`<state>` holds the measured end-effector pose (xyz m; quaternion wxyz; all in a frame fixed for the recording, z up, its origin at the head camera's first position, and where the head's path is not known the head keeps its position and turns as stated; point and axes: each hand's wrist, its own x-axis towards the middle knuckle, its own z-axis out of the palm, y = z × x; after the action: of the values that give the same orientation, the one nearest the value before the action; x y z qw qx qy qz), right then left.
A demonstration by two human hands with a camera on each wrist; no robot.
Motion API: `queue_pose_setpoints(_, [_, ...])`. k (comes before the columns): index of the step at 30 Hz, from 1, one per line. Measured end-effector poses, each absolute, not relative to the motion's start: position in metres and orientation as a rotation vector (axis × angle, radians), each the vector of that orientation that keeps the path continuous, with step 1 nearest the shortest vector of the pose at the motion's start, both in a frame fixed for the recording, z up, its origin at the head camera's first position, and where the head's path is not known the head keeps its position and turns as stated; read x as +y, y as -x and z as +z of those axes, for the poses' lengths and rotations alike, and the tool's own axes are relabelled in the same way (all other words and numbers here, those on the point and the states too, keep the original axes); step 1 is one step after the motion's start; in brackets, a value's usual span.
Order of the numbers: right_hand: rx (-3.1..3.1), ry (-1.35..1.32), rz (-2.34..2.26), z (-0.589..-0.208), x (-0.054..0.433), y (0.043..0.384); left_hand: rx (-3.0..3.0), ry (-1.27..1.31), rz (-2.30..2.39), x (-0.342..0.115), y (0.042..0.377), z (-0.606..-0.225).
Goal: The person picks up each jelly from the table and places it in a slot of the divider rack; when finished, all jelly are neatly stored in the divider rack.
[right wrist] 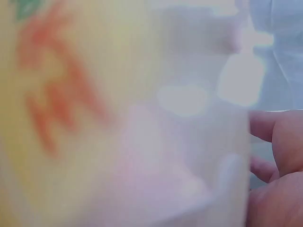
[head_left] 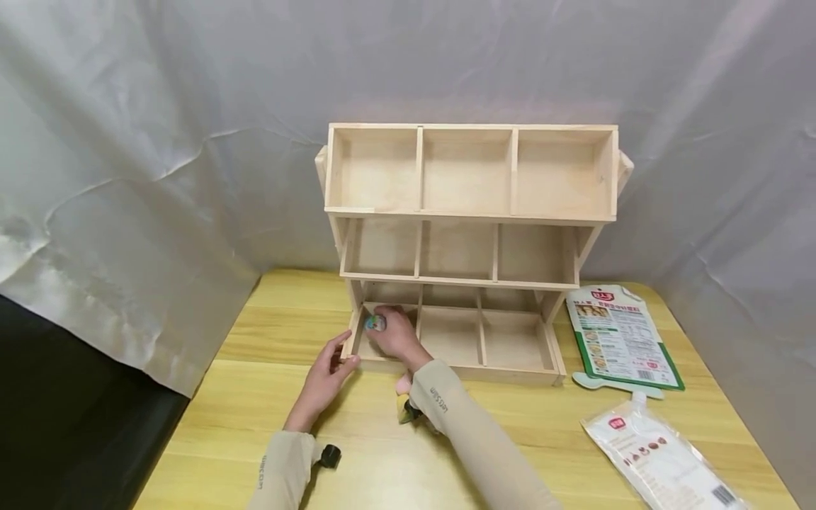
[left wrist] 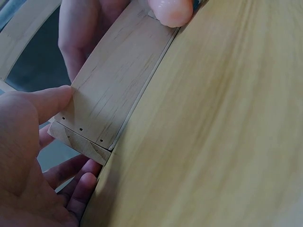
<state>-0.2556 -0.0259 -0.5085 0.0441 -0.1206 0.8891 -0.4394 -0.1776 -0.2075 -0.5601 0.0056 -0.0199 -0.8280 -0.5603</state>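
A light wooden three-tier rack (head_left: 468,212) stands on the table, each tier split into three compartments. My right hand (head_left: 397,333) reaches into the bottom-left compartment and holds a small round item with a blue-green patterned face (head_left: 375,323). Its exact kind is not clear. My left hand (head_left: 324,382) grips the bottom tray's front left corner; in the left wrist view, the thumb presses the front board (left wrist: 109,71) and the other fingers lie round the end. Below my right wrist, a pink rounded thing (head_left: 404,384) and a yellow one (head_left: 404,409) are partly hidden by the sleeve.
To the rack's right lies a white-and-green printed packet (head_left: 625,336), with a pale green flat utensil (head_left: 615,384) partly under it. Nearer lies a white spouted pouch (head_left: 663,453). Grey sheeting (head_left: 159,142) hangs behind and beside the table. A blurred yellow-and-pink package fills most of the right wrist view.
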Motion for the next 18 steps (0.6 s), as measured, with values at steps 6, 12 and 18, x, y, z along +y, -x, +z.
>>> queue_pose_setpoints(6, [2.661, 0.416, -1.393, -0.487, -0.013, 0.246, -2.591, 0.063, -1.770, -0.206, 0.178, -0.560])
queue_pose_setpoints(12, [2.566, 0.567, -1.452, -0.464, 0.016, 0.226, -2.572, 0.057, -1.782, -0.206, 0.177, -0.560])
queue_pose_setpoints(18, [2.569, 0.592, -1.481, -0.452, 0.060, 0.199, -2.583, 0.061, -1.785, -0.207, 0.177, -0.558])
